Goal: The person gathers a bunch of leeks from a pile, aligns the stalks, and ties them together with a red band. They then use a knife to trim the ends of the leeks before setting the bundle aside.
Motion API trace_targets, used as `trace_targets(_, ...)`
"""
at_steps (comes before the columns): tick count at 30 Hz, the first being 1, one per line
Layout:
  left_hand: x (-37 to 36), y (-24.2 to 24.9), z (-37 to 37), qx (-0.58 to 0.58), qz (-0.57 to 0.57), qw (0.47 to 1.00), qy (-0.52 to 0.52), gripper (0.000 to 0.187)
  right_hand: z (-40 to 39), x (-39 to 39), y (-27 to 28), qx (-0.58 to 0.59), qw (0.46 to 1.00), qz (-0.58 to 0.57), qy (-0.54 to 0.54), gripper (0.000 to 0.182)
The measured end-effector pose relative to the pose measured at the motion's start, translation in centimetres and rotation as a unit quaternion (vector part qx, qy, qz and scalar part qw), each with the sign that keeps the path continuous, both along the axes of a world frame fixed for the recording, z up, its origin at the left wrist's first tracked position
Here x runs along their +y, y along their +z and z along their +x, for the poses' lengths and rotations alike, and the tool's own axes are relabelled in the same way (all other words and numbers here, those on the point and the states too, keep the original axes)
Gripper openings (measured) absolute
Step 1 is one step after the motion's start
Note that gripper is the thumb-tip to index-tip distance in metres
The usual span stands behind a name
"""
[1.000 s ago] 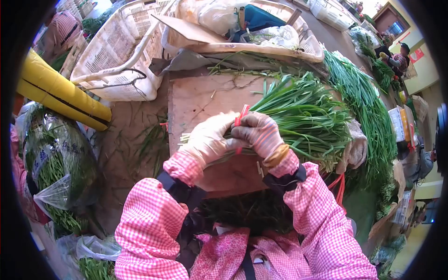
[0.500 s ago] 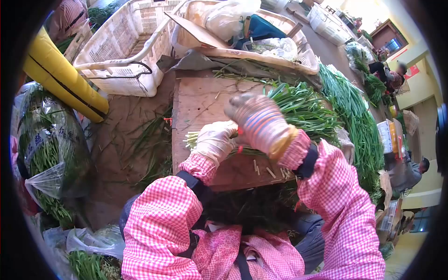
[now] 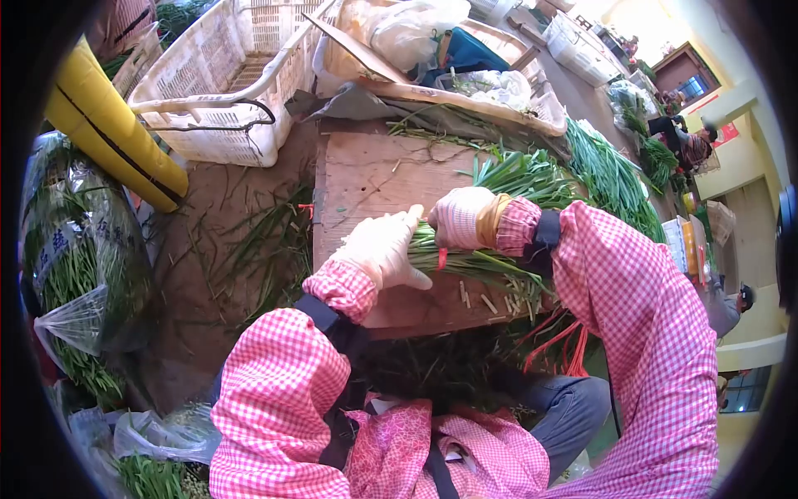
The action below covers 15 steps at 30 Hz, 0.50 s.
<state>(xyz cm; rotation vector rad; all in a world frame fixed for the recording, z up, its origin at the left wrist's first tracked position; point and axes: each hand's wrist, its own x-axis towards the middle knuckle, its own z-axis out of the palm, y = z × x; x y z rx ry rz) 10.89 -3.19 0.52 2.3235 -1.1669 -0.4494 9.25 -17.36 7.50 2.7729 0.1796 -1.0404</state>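
Observation:
A bundle of long green leafy stalks [image 3: 490, 264] lies across the wooden board, with a red tie [image 3: 442, 259] around it near the pale stalk ends. My right hand [image 3: 465, 218], in a striped glove, is closed on the bundle just beside the tie. At the stalk ends is my left hand [image 3: 378, 248] in a pale glove, its fingers stretched out and the thumb apart; its palm faces the ends and seems to touch them. Short cut stalk pieces [image 3: 492, 301] are scattered on the board near the front edge.
Loose greens [image 3: 532, 179] are piled on the wooden board [image 3: 357, 175], with more greens [image 3: 615, 179] to its right. Beyond stand white plastic crates [image 3: 208, 137]. A yellow padded post [image 3: 108, 125] and bagged greens [image 3: 79, 266] are left. Red ties [image 3: 569, 349] hang by my knee. People sit far right.
My left hand has opened from its grip around the stalk ends. My right hand has moved down and closed on the bundle; the red tie now shows around it. Red ties by my knee came into view.

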Motion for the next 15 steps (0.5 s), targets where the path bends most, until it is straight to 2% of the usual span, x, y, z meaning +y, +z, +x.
trace_targets(2,0.4,1.4,-0.8,0.016,0.088,0.996,0.008,0.085,-0.4,0.3,0.9,-0.004,0.997,0.032,-0.066,0.027)
trace_targets(3,0.3,0.9,-1.6,-0.002,0.054,0.997,0.051,0.082,-0.3,0.3,0.9,-0.019,0.997,0.037,-0.067,0.026)
trace_targets(6,-0.9,1.3,-4.7,-0.039,-0.034,0.979,0.196,0.075,0.1,1.5,3.7,0.038,0.999,-0.027,0.009,0.022)
trace_targets(7,-1.8,1.2,-6.1,-0.016,-0.093,0.963,0.253,0.069,-0.2,1.8,4.5,0.011,0.999,-0.041,0.03,0.02)
trace_targets(8,-2.8,1.9,-7.3,0.049,-0.148,0.943,0.295,0.071,-0.3,2.2,5.0,-0.017,0.997,-0.055,0.054,0.019)
trace_targets(10,-5.9,0.8,-9.3,0.138,-0.305,0.884,0.327,0.073,0.1,2.6,4.4,-0.001,0.994,-0.091,0.063,0.017)
trace_targets(12,-8.9,1.1,-10.6,0.333,-0.425,0.794,0.279,0.073,-1.9,2.3,6.5,-0.077,0.975,-0.194,0.076,0.017)
trace_targets(13,-10.1,1.5,-10.7,0.437,-0.462,0.734,0.238,0.073,-3.8,2.3,7.8,-0.156,0.944,-0.279,0.085,0.017)
trace_targets(15,-10.9,3.9,-10.1,0.597,-0.48,0.629,0.131,0.073,-8.0,1.3,12.5,-0.331,0.897,-0.293,0.031,0.019)
